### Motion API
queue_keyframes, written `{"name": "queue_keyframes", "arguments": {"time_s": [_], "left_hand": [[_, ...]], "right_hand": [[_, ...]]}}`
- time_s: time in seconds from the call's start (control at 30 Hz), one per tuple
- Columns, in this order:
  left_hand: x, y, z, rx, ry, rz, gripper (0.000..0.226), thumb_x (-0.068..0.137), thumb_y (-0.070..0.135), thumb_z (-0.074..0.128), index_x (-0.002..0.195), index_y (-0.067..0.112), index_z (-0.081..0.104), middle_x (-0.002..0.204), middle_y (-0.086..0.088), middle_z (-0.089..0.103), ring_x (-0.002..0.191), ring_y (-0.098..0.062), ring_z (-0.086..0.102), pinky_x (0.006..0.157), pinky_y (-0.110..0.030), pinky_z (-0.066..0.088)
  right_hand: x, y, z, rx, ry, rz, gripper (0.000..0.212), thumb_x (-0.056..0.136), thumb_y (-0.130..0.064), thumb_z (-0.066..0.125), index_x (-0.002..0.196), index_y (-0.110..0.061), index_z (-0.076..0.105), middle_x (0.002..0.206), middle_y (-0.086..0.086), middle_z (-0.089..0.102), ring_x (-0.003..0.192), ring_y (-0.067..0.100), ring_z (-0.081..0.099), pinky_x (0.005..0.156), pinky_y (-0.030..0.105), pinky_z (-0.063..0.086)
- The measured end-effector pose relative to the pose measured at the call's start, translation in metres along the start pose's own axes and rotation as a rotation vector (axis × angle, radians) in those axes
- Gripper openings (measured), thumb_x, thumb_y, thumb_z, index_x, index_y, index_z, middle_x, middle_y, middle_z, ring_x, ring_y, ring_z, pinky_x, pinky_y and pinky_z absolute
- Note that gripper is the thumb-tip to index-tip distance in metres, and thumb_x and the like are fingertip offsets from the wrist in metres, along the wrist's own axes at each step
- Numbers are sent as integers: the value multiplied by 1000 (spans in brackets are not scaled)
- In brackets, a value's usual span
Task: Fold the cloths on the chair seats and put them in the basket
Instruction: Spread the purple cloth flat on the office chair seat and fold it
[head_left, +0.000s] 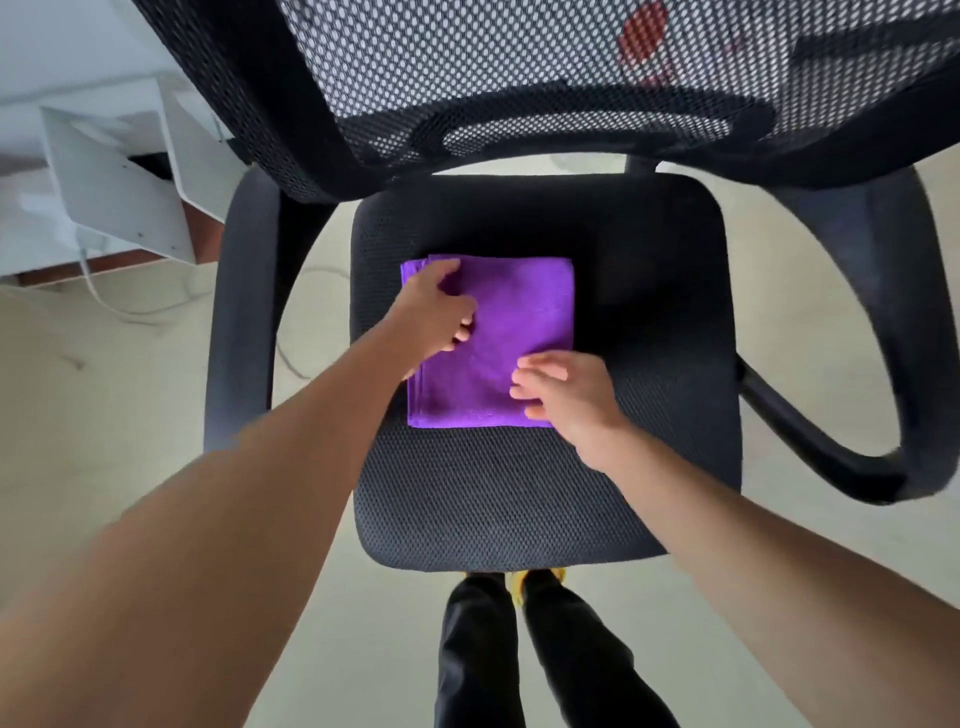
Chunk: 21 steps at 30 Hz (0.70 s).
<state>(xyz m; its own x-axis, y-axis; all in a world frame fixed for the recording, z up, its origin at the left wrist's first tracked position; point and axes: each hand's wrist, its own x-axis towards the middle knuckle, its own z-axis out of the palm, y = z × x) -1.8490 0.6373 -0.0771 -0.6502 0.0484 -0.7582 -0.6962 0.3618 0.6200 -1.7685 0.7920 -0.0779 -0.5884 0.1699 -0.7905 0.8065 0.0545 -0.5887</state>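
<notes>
Resting flat on chair seat (519, 493): folded purple cloth (514, 322). Left hand (436, 312) curled at cloth's left edge; right hand (566, 395) w/ grip apart, near corner.

Soft matt purple cloth (511, 332) lies on coarse black mesh seat (498, 499).

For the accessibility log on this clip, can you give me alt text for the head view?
Two bare hands press on a folded purple cloth lying on the black mesh chair seat: the left hand on its far left part, the right hand at its near right corner. The chair's mesh backrest fills the top of the view; no basket is visible.
</notes>
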Motion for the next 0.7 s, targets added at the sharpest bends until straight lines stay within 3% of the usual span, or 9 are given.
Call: {"name": "queue_keyframes", "arguments": {"time_s": [0.13, 0.23, 0.3, 0.37, 0.43, 0.53, 0.57, 0.63, 0.7], "left_hand": [[7, -2, -6, 38, -30, -32, 58, 92, 2, 52, 145, 21, 38, 81, -12, 62, 71, -22, 61, 66, -32, 54], [-1, -21, -12, 297, 305, 82, 49, 83, 14, 62, 131, 21, 55, 101, -10, 66, 92, -27, 64, 87, -36, 53], [-9, -37, -11, 316, 423, 36, 54, 75, 28, 72, 126, 22, 55, 110, -5, 63, 98, -24, 62, 89, -35, 51], [-17, -52, -1, 201, 391, -78, 64, 67, 32, 80, 123, 20, 50, 113, -4, 63, 101, -26, 61, 91, -40, 51], [-23, -62, 12, 120, 386, -126, 61, 66, 26, 82, 115, 22, 47, 107, -2, 64, 101, -28, 62, 91, -41, 51], [-31, -71, 29, -59, 379, -180, 58, 66, 15, 82, 104, 27, 41, 99, 1, 60, 98, -27, 63, 90, -42, 53], [-35, -74, 35, -104, 358, -203, 59, 65, 13, 82, 105, 26, 41, 101, 0, 61, 98, -27, 63, 89, -43, 53], [-49, -79, 47, -48, 352, -232, 58, 65, 17, 80, 113, 20, 47, 108, -5, 63, 95, -27, 62, 85, -37, 53], [-62, -75, 54, 138, 423, -149, 47, 70, 20, 74, 113, 19, 54, 99, -3, 66, 90, -25, 61, 79, -30, 49]], "right_hand": [[2, 25, -20, -22, 40, 35, 9, 87, -7, 65, 80, -11, 69, 70, 2, 70, 56, 8, 69, 52, 19, 49], [16, 23, -28, -231, 217, -135, 11, 78, -24, 76, 78, -15, 69, 70, -3, 70, 64, 11, 69, 62, 24, 51], [19, 20, -31, -316, 271, -149, 34, 70, -43, 79, 92, -21, 64, 77, -10, 68, 71, 6, 66, 67, 21, 50], [18, 20, -28, -357, 196, -63, 56, 58, -55, 80, 99, -27, 55, 79, -15, 65, 70, 1, 63, 63, 21, 48], [17, 24, -20, -414, 106, -13, 61, 53, -52, 82, 99, -27, 51, 80, -15, 64, 68, 3, 63, 59, 23, 48], [22, 20, -28, -392, 26, 58, 37, 58, -34, 86, 85, -22, 64, 81, 0, 69, 68, 14, 63, 55, 28, 51], [24, 17, -39, -391, 16, 91, 29, 60, -30, 86, 80, -21, 67, 83, 5, 71, 71, 17, 64, 61, 34, 54], [27, 12, -69, -425, 29, 133, 27, 60, -27, 86, 82, -19, 71, 91, 11, 73, 76, 21, 63, 73, 42, 58], [29, 9, -99, -455, 46, 148, 33, 61, -24, 86, 89, -15, 72, 96, 12, 72, 78, 21, 63, 73, 39, 57]]}}
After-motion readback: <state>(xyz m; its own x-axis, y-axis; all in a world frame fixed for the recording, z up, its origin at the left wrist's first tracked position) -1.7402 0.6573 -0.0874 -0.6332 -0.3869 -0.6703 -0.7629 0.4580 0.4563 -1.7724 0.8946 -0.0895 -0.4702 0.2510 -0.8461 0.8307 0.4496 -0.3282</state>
